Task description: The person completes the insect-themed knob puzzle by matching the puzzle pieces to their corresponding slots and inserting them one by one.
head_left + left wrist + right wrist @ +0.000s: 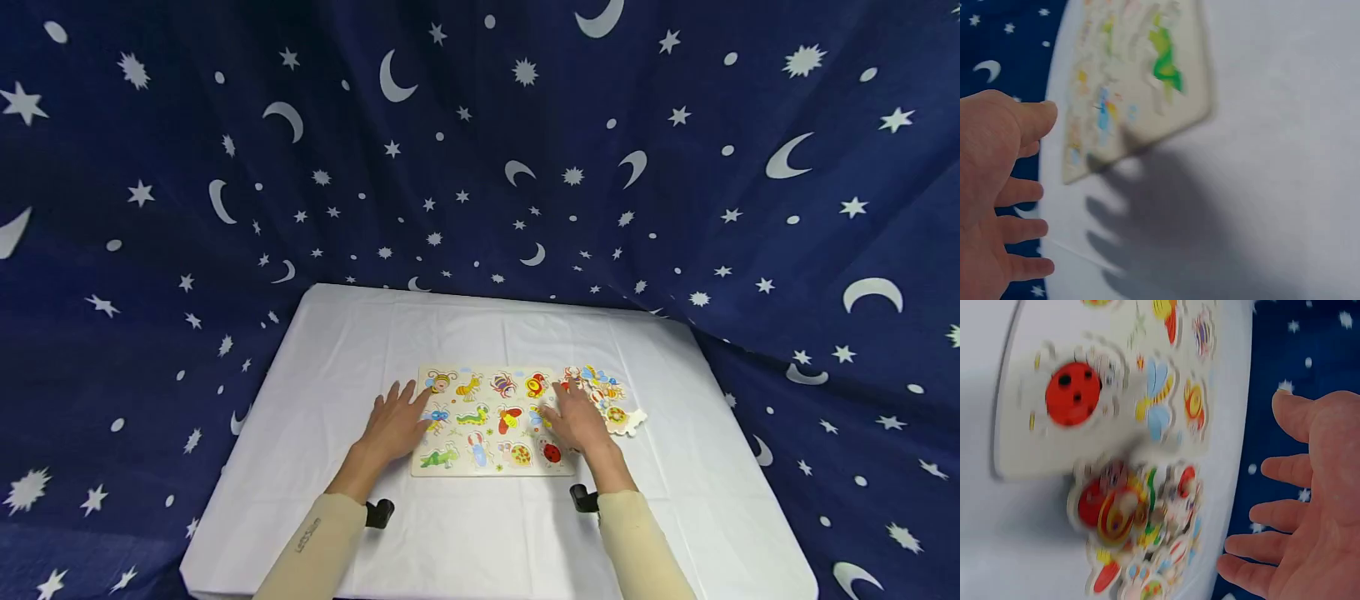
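Observation:
A wooden puzzle board (489,423) printed with colourful insects lies flat on the white-covered table. My left hand (395,422) hovers at its left edge with fingers spread, and its shadow falls beside the board in the left wrist view. Over the right edge is my right hand (581,418), fingers also spread and holding nothing. Beside that edge lies a pile of loose insect puzzle pieces (1163,540), partly hidden by the right hand in the head view. A red ladybug (1074,394) shows on the board's corner in the right wrist view.
The white cloth (465,533) covers the whole table. A dark blue curtain (480,150) with moons and stars hangs behind and along both sides. Black wrist mounts (380,513) stick out from both sleeves.

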The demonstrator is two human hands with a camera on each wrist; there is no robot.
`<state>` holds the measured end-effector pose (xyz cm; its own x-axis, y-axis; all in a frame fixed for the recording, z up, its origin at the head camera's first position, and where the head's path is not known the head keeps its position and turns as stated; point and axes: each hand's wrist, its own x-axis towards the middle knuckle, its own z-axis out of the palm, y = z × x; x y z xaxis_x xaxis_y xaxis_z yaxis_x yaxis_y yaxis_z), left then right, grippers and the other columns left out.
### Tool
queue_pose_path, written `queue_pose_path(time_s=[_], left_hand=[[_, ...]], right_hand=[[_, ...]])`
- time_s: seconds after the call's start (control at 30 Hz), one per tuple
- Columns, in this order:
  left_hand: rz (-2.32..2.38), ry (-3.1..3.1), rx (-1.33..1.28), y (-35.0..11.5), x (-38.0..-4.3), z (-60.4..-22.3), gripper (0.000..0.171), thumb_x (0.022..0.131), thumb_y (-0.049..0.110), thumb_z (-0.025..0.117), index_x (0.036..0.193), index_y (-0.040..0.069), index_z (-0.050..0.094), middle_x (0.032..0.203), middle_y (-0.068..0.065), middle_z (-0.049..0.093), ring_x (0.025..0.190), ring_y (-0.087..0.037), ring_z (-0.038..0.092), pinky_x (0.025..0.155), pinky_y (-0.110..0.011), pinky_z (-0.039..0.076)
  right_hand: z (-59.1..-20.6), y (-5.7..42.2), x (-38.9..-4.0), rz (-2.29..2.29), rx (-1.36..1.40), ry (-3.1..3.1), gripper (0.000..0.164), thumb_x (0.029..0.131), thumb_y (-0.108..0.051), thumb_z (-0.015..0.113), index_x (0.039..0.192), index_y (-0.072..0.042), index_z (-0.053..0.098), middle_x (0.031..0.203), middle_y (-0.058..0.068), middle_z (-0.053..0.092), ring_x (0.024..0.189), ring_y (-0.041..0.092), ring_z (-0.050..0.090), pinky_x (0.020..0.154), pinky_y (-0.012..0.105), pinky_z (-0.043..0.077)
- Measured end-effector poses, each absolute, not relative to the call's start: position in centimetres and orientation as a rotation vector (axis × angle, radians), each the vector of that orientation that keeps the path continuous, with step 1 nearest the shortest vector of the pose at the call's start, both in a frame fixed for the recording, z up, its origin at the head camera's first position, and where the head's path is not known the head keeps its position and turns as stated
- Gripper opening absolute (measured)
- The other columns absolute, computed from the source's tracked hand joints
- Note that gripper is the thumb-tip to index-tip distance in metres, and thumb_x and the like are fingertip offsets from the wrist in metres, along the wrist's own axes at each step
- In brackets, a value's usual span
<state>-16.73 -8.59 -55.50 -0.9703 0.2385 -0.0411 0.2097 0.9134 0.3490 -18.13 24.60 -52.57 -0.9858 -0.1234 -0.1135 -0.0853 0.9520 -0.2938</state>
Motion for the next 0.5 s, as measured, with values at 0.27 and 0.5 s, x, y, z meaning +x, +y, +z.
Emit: queue_pose_path(time_s=[0.27,0.5], left_hand=[[0.407,3.054,0.417,-9.2,-14.7,-60.8,0.061,0.092,0.047,0.047,0.142,0.014,0.036,0.149,-0.015,0.028,0.140,-0.041,0.015,0.106,-0.059,0.021],[0.482,3.177,0.475,-10.3,-13.8,-63.4,0.065,0.094,0.047,0.042,0.143,0.007,0.030,0.151,-0.012,0.025,0.142,-0.035,0.012,0.112,-0.051,0.015]], right_hand=[[-53.4,27.3,-18.4,-0.472,-0.051,2.917,0.061,0.093,-0.038,0.047,0.140,0.000,0.034,0.144,0.029,0.028,0.131,0.048,0.028,0.101,0.060,0.027],[-53.8,27.0,-18.1,-0.490,-0.046,2.923,0.059,0.093,-0.037,0.048,0.138,0.000,0.037,0.142,0.028,0.033,0.132,0.045,0.029,0.103,0.059,0.026]])
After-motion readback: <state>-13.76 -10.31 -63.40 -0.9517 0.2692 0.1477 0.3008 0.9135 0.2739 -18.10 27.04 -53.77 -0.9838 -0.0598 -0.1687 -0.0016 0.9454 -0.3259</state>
